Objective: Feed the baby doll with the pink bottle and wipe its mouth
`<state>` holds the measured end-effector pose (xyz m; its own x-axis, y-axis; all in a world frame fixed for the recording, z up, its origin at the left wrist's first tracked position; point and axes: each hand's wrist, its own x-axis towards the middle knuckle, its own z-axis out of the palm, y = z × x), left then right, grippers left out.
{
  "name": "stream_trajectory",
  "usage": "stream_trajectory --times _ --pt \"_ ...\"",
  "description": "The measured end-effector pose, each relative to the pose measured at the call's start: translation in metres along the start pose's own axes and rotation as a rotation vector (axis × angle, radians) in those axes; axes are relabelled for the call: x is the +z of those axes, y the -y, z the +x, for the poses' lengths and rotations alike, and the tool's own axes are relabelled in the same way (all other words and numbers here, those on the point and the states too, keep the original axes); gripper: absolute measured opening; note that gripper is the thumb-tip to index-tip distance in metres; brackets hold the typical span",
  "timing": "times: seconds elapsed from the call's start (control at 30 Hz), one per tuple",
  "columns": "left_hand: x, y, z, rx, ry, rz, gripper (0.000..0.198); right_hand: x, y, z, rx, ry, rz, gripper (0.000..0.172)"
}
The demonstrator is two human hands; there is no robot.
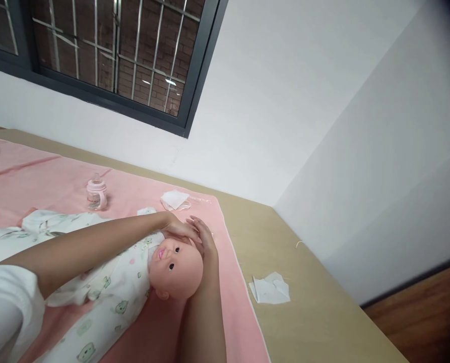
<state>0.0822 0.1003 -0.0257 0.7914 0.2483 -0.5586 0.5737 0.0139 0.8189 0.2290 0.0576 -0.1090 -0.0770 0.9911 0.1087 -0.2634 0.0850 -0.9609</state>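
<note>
A baby doll (174,269) in a white printed sleepsuit lies on its back on a pink blanket (232,302). My left hand (177,228) reaches across its chest and rests on the far side of the doll's head, fingers curved against it. My right hand (205,242) cups the head from behind and above, its fingers laid over those of my left hand. Both hands hold the head between them.
A small pink baby bottle (97,192) stands on the blanket behind the doll. Folded white wipes (174,199) lie near the blanket's far edge, and another crumpled wipe (270,289) lies on the tan mattress (311,312). White walls and a barred window are close behind.
</note>
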Motion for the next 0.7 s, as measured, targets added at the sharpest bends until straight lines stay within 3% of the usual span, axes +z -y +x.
stream_trajectory --times 0.23,0.4,0.47,0.63,0.7 --pt "-0.002 0.008 0.022 -0.081 0.045 0.028 0.056 -0.021 0.013 0.040 0.092 0.016 0.198 0.039" --pt "-0.017 0.007 0.021 -0.085 -0.087 0.091 0.044 -0.029 0.012 0.039 0.071 0.008 0.290 0.043" --pt "-0.030 0.008 0.014 -0.067 -0.223 0.125 0.035 -0.030 0.010 0.041 0.066 0.015 0.323 0.044" --pt "-0.076 0.025 -0.014 0.004 -0.771 0.172 0.030 -0.032 0.006 0.048 0.037 -0.007 0.348 0.042" --pt "-0.092 0.038 -0.028 -0.004 -0.924 0.159 0.032 -0.033 0.004 0.050 0.007 -0.042 0.358 0.043"
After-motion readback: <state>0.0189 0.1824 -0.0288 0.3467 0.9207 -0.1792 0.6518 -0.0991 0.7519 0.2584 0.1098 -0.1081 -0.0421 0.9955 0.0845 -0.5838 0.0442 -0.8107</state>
